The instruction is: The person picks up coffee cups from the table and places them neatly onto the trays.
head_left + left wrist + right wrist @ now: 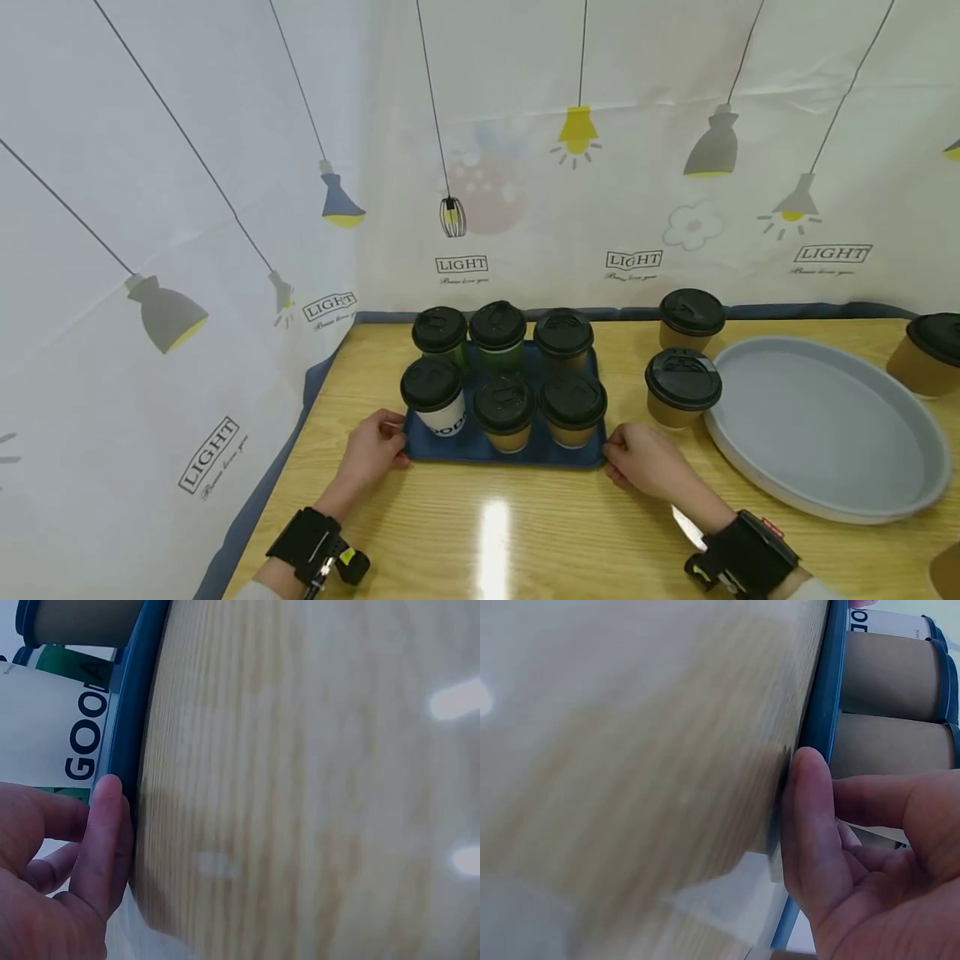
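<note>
A dark blue tray (480, 458) lies on the wooden table, carrying two rows of paper cups with black lids. In front are a white cup (444, 417) with dark lettering and two brown cups (507, 440); two green cups (502, 360) and a brown cup (564, 363) stand behind. My left hand (372, 450) pinches the tray's front left corner, with fingers (105, 825) low along the rim beside the white cup. At the front right corner, my right hand (647, 458) grips the tray between thumb and fingers (810, 825).
A large round grey tray (825, 433) sits to the right. Two brown lidded cups (678, 412) stand between the two trays, and another brown cup (922, 367) is at the far right. A printed cloth (525, 175) hangs along the table's back and left edges.
</note>
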`<state>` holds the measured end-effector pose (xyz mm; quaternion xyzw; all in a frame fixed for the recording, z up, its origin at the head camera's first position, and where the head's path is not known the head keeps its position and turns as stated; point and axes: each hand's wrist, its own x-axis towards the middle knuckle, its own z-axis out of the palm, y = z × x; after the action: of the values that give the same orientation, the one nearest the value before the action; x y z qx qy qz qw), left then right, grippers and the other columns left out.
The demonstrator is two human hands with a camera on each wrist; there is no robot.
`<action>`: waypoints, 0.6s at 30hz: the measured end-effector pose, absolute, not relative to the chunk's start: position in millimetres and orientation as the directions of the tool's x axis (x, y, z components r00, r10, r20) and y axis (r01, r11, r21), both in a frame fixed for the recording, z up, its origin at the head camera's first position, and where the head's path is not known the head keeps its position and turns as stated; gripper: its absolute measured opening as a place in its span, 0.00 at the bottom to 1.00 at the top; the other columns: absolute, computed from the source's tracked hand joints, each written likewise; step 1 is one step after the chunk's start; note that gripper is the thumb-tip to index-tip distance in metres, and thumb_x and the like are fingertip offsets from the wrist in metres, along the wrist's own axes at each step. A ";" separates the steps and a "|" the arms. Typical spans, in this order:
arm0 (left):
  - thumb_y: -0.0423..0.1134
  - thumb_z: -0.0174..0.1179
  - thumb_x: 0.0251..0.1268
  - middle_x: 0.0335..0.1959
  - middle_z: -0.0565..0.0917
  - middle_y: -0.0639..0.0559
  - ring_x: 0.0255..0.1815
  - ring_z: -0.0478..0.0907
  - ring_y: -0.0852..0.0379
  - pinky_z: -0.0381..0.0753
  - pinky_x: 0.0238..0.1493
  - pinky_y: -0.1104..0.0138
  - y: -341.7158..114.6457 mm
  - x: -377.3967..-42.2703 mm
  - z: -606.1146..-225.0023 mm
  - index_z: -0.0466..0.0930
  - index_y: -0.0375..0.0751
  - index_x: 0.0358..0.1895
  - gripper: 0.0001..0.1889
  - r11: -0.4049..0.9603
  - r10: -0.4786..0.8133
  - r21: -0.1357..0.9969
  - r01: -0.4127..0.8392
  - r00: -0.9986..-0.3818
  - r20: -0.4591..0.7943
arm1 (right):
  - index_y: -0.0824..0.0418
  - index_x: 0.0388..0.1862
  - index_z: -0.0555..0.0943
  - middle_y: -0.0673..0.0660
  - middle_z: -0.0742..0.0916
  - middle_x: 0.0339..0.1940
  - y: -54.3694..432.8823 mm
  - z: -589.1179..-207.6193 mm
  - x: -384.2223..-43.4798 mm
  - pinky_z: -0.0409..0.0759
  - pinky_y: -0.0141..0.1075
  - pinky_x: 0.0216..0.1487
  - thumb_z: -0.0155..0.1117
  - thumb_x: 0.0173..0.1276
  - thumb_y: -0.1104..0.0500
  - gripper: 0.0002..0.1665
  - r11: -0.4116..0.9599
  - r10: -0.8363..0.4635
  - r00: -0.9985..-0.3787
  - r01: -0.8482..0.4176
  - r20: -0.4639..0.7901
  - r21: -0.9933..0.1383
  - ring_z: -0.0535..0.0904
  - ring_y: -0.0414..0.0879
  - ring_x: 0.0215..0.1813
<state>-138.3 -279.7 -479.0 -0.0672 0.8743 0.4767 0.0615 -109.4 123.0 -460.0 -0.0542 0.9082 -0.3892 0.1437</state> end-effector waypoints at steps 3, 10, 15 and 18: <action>0.24 0.57 0.70 0.42 0.83 0.37 0.24 0.84 0.56 0.87 0.29 0.65 -288.5 -146.6 -479.6 0.78 0.27 0.59 0.16 0.523 -0.086 0.828 -0.201 -0.979 -0.183 | 0.63 0.28 0.82 0.49 0.83 0.20 112.4 -462.5 -120.1 0.75 0.34 0.25 0.58 0.76 0.66 0.14 0.681 -0.205 -0.956 0.013 -0.208 -0.733 0.79 0.41 0.21; 0.25 0.56 0.73 0.44 0.82 0.33 0.24 0.85 0.57 0.86 0.29 0.67 -306.0 -160.1 -478.4 0.76 0.25 0.61 0.16 0.510 -0.116 0.828 -0.234 -0.972 -0.203 | 0.61 0.26 0.83 0.51 0.84 0.18 90.7 -465.9 -141.7 0.74 0.33 0.24 0.57 0.77 0.65 0.16 0.673 -0.175 -0.960 0.047 -0.220 -0.739 0.78 0.42 0.20; 0.26 0.56 0.76 0.43 0.81 0.35 0.24 0.84 0.59 0.86 0.29 0.69 -312.3 -168.1 -478.2 0.76 0.24 0.61 0.15 0.506 -0.130 0.828 -0.243 -0.970 -0.205 | 0.60 0.24 0.84 0.50 0.83 0.17 84.2 -463.2 -148.2 0.73 0.33 0.24 0.58 0.77 0.63 0.18 0.672 -0.168 -0.968 0.028 -0.189 -0.740 0.78 0.42 0.19; 0.31 0.56 0.78 0.44 0.81 0.35 0.27 0.84 0.60 0.86 0.30 0.68 -314.9 -168.5 -477.6 0.73 0.23 0.63 0.18 0.492 -0.134 0.833 -0.252 -0.968 -0.213 | 0.61 0.25 0.85 0.50 0.82 0.18 90.5 -458.0 -142.4 0.70 0.34 0.24 0.60 0.77 0.60 0.18 0.693 -0.177 -0.973 -0.016 -0.149 -0.721 0.74 0.41 0.19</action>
<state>-168.5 -314.9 -477.6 -0.1120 0.8617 0.4912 0.0599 -142.4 90.5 -458.0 -0.0528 0.9142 -0.3881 0.1038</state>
